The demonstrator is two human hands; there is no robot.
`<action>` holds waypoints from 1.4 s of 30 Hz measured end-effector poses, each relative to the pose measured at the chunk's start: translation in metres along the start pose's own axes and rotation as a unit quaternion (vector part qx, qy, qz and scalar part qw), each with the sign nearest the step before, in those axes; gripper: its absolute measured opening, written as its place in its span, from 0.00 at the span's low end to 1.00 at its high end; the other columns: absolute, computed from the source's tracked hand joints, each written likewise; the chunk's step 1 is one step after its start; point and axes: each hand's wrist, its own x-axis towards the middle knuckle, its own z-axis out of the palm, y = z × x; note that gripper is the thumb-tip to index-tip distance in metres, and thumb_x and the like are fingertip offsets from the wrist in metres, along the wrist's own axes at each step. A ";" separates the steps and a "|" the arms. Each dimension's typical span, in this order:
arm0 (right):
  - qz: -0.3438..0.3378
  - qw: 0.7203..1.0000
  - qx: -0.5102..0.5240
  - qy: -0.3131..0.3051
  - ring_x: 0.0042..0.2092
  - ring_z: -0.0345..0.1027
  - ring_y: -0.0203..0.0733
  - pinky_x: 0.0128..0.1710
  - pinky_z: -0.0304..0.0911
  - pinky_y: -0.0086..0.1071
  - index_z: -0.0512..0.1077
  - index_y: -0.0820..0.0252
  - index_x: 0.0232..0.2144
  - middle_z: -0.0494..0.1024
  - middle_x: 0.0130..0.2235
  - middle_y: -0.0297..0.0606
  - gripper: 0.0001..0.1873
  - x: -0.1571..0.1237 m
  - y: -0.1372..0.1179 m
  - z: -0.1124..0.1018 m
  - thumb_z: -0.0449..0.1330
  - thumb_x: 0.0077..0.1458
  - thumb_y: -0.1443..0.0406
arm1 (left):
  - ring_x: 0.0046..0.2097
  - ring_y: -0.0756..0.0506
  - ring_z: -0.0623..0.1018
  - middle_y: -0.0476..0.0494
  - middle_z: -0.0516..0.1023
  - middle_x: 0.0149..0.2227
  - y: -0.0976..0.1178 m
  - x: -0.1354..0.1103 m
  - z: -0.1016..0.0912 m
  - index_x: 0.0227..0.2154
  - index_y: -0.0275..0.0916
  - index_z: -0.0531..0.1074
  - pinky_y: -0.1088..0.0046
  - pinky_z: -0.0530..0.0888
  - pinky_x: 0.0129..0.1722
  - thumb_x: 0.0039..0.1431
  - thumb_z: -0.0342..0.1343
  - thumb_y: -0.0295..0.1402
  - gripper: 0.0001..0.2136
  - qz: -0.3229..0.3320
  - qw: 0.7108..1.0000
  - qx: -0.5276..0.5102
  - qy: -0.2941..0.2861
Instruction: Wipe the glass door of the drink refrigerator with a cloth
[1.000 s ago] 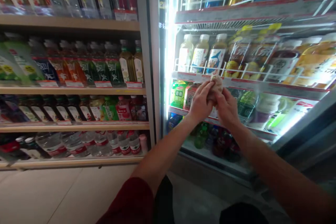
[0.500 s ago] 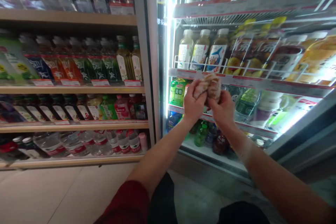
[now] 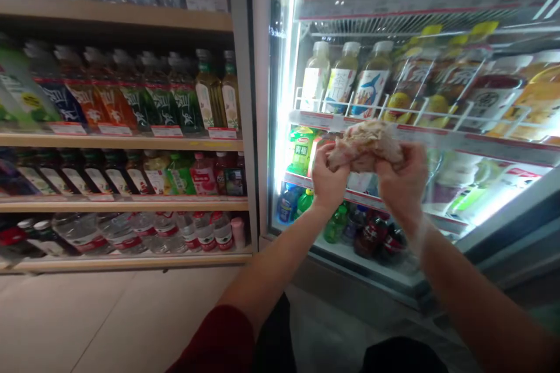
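Note:
Both hands hold a crumpled whitish-pink cloth (image 3: 365,143) up in front of the lit drinks fridge. My left hand (image 3: 328,178) grips its left end, with the thumb on the near side. Its right end is pinched in my right hand (image 3: 402,178). Between the hands the cloth bulges up in loose folds. Behind it stand bottles with white labels (image 3: 370,84) on a fridge shelf (image 3: 437,135), and the cloth hides part of that shelf's front edge. A green package (image 3: 300,150) shows just left of the cloth.
Wooden shelves (image 3: 122,141) packed with drink bottles run along the left. A grey upright post (image 3: 258,99) separates them from the fridge. Below are pale floor tiles (image 3: 100,315) and the fridge's bottom frame (image 3: 367,277). Dark soda bottles (image 3: 370,239) stand low inside.
The cloth was bunched and folded between close hands; now it is stretched wider. My right hand has moved right, away from my left. The view has shifted slightly.

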 end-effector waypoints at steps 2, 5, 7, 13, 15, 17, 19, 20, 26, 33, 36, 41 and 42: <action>-0.142 0.988 -0.050 -0.027 0.43 0.71 0.45 0.45 0.68 0.42 0.68 0.61 0.45 0.75 0.43 0.43 0.21 -0.004 -0.005 0.003 0.53 0.45 0.71 | 0.44 0.48 0.76 0.47 0.76 0.41 -0.001 -0.007 0.002 0.42 0.39 0.68 0.68 0.72 0.49 0.44 0.53 0.20 0.19 0.028 0.997 -0.015 -0.069; -0.277 0.946 -0.094 -0.142 0.62 0.56 0.50 0.59 0.58 0.48 0.59 0.61 0.59 0.62 0.61 0.48 0.32 -0.014 -0.003 0.004 0.50 0.49 0.72 | 0.50 0.46 0.75 0.45 0.76 0.45 0.000 -0.013 -0.005 0.42 0.38 0.66 0.66 0.70 0.52 0.42 0.48 0.18 0.22 -0.010 0.986 -0.087 -0.141; -0.321 0.920 -0.124 -0.189 0.65 0.48 0.53 0.60 0.55 0.52 0.50 0.60 0.64 0.54 0.65 0.49 0.37 -0.019 0.005 0.006 0.53 0.52 0.68 | 0.51 0.45 0.74 0.45 0.76 0.46 0.001 -0.013 -0.014 0.44 0.38 0.65 0.65 0.70 0.52 0.41 0.48 0.19 0.23 -0.047 0.978 -0.127 -0.161; -0.331 0.900 -0.195 -0.207 0.62 0.56 0.53 0.59 0.55 0.53 0.58 0.57 0.61 0.62 0.61 0.48 0.29 -0.009 0.015 0.011 0.52 0.58 0.62 | 0.52 0.43 0.74 0.48 0.78 0.44 0.005 0.001 -0.030 0.50 0.40 0.64 0.65 0.72 0.50 0.41 0.49 0.20 0.28 -0.064 0.962 -0.128 -0.232; -0.335 0.893 -0.201 -0.223 0.60 0.60 0.49 0.59 0.56 0.51 0.61 0.55 0.59 0.67 0.59 0.44 0.25 0.009 0.009 0.008 0.48 0.60 0.64 | 0.54 0.43 0.73 0.47 0.77 0.47 0.002 0.008 -0.036 0.52 0.41 0.63 0.64 0.71 0.51 0.43 0.49 0.19 0.29 -0.036 0.970 -0.067 -0.230; -0.361 0.894 -0.207 -0.168 0.60 0.60 0.50 0.60 0.55 0.51 0.62 0.55 0.59 0.67 0.58 0.44 0.24 0.035 0.004 0.001 0.46 0.61 0.65 | 0.58 0.42 0.70 0.44 0.73 0.53 -0.004 0.015 -0.046 0.52 0.41 0.64 0.61 0.68 0.56 0.45 0.48 0.19 0.28 0.039 0.980 0.051 -0.189; -0.387 0.894 -0.222 -0.046 0.63 0.54 0.52 0.61 0.51 0.55 0.59 0.57 0.61 0.64 0.61 0.44 0.25 0.061 0.002 -0.005 0.47 0.62 0.64 | 0.63 0.40 0.62 0.40 0.66 0.60 -0.014 0.024 -0.057 0.53 0.38 0.64 0.58 0.61 0.62 0.46 0.49 0.20 0.28 0.151 0.959 0.200 -0.134; -0.389 0.892 -0.232 0.004 0.65 0.51 0.53 0.61 0.48 0.56 0.57 0.57 0.62 0.61 0.63 0.44 0.26 0.072 0.003 -0.006 0.47 0.62 0.64 | 0.65 0.39 0.57 0.38 0.62 0.62 -0.020 0.028 -0.061 0.55 0.37 0.63 0.56 0.56 0.64 0.46 0.49 0.20 0.29 0.202 0.934 0.271 -0.113; -0.328 0.893 -0.273 -0.143 0.66 0.46 0.53 0.63 0.36 0.62 0.68 0.49 0.55 0.61 0.63 0.38 0.19 0.051 0.029 0.026 0.49 0.63 0.65 | 0.69 0.37 0.44 0.34 0.49 0.67 -0.053 0.039 -0.070 0.61 0.37 0.54 0.47 0.52 0.63 0.49 0.49 0.22 0.33 0.296 0.825 0.471 -0.094; -0.370 0.848 -0.276 -0.262 0.67 0.44 0.49 0.64 0.37 0.61 0.63 0.48 0.58 0.59 0.64 0.35 0.26 0.034 0.016 0.057 0.48 0.60 0.72 | 0.68 0.37 0.47 0.30 0.49 0.67 -0.036 0.047 -0.106 0.62 0.33 0.52 0.49 0.50 0.65 0.48 0.50 0.21 0.35 0.235 0.788 0.564 -0.083; -0.344 0.878 -0.285 -0.170 0.68 0.37 0.53 0.64 0.31 0.62 0.59 0.55 0.61 0.53 0.66 0.40 0.27 0.060 -0.008 0.079 0.48 0.59 0.73 | 0.68 0.36 0.47 0.29 0.49 0.67 -0.032 0.055 -0.125 0.62 0.30 0.53 0.50 0.51 0.65 0.48 0.50 0.21 0.34 0.204 0.777 0.594 -0.057; -0.398 0.843 -0.269 -0.241 0.67 0.43 0.51 0.66 0.36 0.56 0.56 0.58 0.63 0.56 0.65 0.43 0.31 0.016 0.000 0.116 0.45 0.58 0.76 | 0.68 0.35 0.50 0.29 0.49 0.67 -0.043 0.051 -0.151 0.62 0.32 0.52 0.48 0.55 0.63 0.48 0.51 0.22 0.34 0.215 0.765 0.604 -0.056; -0.416 0.831 -0.258 -0.265 0.67 0.44 0.50 0.66 0.37 0.55 0.56 0.58 0.63 0.57 0.65 0.42 0.31 0.001 0.006 0.121 0.47 0.57 0.76 | 0.67 0.35 0.51 0.29 0.50 0.66 -0.045 0.050 -0.157 0.62 0.33 0.52 0.48 0.55 0.63 0.47 0.50 0.21 0.35 0.216 0.763 0.606 -0.056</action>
